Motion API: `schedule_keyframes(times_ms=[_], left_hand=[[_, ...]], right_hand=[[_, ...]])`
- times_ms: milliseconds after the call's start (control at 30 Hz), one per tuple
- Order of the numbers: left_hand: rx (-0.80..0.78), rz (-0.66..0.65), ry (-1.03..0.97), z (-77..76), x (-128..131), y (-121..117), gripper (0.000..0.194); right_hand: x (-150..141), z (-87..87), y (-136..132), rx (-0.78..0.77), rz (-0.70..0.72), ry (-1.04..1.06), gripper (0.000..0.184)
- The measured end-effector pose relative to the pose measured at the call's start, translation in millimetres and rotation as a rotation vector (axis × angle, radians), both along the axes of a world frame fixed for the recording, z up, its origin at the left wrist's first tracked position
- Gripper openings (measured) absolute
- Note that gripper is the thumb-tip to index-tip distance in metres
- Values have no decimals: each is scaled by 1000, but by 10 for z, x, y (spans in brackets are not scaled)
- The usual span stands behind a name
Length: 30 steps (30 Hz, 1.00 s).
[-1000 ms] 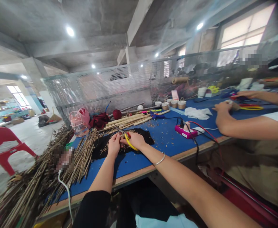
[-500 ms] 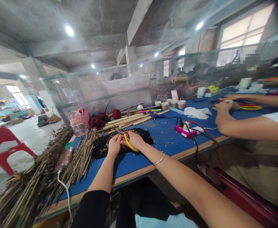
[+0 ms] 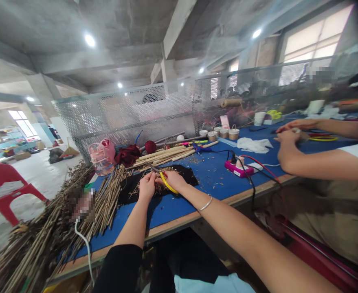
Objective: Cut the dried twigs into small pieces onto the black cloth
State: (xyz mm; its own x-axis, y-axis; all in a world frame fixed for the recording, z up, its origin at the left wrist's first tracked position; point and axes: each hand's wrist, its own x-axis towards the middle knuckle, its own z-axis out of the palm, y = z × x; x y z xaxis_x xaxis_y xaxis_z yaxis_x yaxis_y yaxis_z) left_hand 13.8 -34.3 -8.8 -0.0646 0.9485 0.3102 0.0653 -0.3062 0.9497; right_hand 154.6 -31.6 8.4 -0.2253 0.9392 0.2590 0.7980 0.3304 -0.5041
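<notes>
Yellow-handled scissors (image 3: 168,184) are gripped in my right hand (image 3: 174,180), their blades pointing up and to the left. Close beside it, my left hand (image 3: 147,186) is closed in a pinch; whatever it holds is too small or hidden to name. Both hands are over a black cloth (image 3: 130,190) strewn with bits of cut twig. A bundle of thin dry sticks (image 3: 110,199) lies just left of the cloth. Behind the hands, thicker peeled sticks (image 3: 169,154) lie in a row.
A glue gun (image 3: 201,149) and a purple power strip (image 3: 238,169) with cables are on the blue table (image 3: 211,185). Small pots (image 3: 224,133) and a white cloth (image 3: 254,145) stand farther back. A co-worker's hands (image 3: 290,132) work at the right. Leafy branches (image 3: 41,232) overhang the left edge.
The scissors have turned slightly in my right hand, with little shift of either hand. At the right, the co-worker's far hand has moved closer to the near one.
</notes>
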Motion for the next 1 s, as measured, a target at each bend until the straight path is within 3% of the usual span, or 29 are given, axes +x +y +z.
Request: schedule_keyframes(times_ms=[267,400,600,833,1000], left_hand=[[-25,-41,-123,42,2,2,46],[-32,-96,-165,63,9,-18,38],[-82,-103,-182,33,1,-11,41],[-70,-58,-180,41,6,-23,42],[-36,-80,-140,1,3,4,41]], right_hand=[[24,17,-8,77,-65,-72,60],[25,2,-18,32,4,-25,61],[30,-10,-21,28,88,48,58],[41,21,-44,171,35,-57,62],[33,21,-48,139,-17,-113,65]])
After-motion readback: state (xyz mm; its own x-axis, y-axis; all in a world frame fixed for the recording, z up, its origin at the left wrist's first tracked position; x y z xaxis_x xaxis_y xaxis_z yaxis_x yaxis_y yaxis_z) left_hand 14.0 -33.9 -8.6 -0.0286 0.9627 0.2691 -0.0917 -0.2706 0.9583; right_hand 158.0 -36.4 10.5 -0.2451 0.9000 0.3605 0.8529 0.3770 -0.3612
